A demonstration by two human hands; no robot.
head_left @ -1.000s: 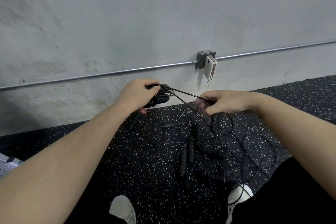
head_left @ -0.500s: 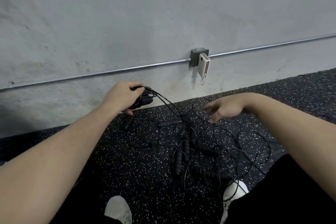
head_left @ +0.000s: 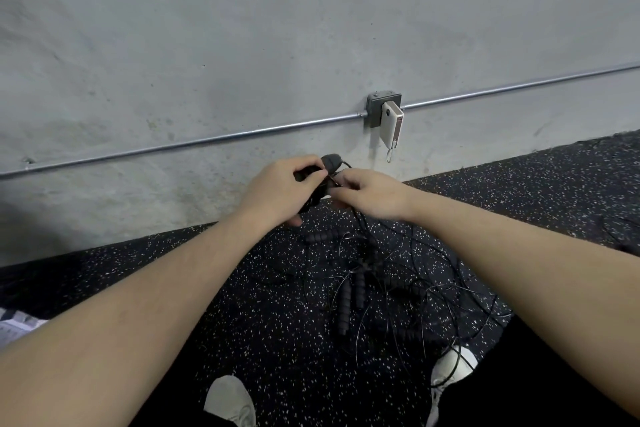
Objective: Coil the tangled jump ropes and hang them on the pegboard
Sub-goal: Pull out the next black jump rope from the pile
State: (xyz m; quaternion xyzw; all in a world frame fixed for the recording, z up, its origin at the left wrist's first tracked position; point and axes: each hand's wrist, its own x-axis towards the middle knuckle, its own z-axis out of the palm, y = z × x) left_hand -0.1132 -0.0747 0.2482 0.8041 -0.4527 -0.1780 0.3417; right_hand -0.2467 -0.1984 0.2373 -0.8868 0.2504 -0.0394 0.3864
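**Just starting: one rope in the hands, the rest lying in a knot**

The person is standing over a pile of jump ropes (head_left: 374, 291) that is lying on the black speckled floor (head_left: 242, 305). The thin black cords are looping over each other, and several bumpy black handles are lying in the middle of the mess. A few cords are running toward 5 o'clock, near a white shoe (head_left: 453, 366).

Up at 12 o'clock from the pile, both hands are working close together. The left hand (head_left: 277, 192) is gripping black rope handles (head_left: 323, 170), with its fingers curled around them. The right hand (head_left: 372, 196) is pinching a thin cord right beside those handles. More cord is hanging down from the hands into the pile.

It looks like the job is only beginning. No rope is sitting in a neat coil yet, and most of them are tangled on the floor. No pegboard is showing here, only a gray wall (head_left: 311, 28) with a metal pipe (head_left: 207, 140). So the untangling, coiling and hanging are all waiting to be done.
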